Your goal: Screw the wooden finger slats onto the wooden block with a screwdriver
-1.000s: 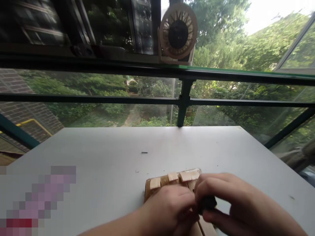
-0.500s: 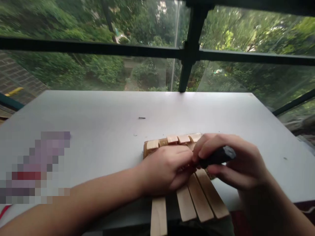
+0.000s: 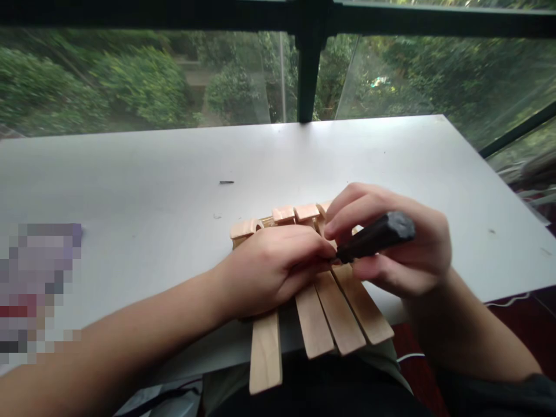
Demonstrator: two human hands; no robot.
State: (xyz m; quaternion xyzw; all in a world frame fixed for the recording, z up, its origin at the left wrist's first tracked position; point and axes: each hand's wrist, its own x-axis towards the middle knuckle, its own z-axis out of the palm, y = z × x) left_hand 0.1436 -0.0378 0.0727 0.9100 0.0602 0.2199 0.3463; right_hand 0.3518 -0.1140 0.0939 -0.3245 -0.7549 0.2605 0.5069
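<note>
My right hand (image 3: 402,243) is closed round the black handle of a screwdriver (image 3: 373,234), which slants down to the left. Its tip is hidden by my left fingers. My left hand (image 3: 282,260) lies across a wooden piece made of pale slats, its fingers pinched together at the screwdriver's lower end; whatever they hold there is out of sight. Below the hands, several long wooden slats (image 3: 315,324) fan out past the table's near edge, one standing apart on the left. Short curved slat ends (image 3: 284,214) show beyond my left hand.
A small dark screw or nail (image 3: 226,182) lies on the white table (image 3: 152,191) beyond the slats. A pixelated purple object (image 3: 39,278) is at the left edge. A dark-framed window (image 3: 306,75) rises behind the table. Tiny bits of debris dot the tabletop.
The view has tilted down and shifted right, so everything sits higher and further left. The right fingers look more loosely set on the handle. Both hands stay at the same spot on the slats.
</note>
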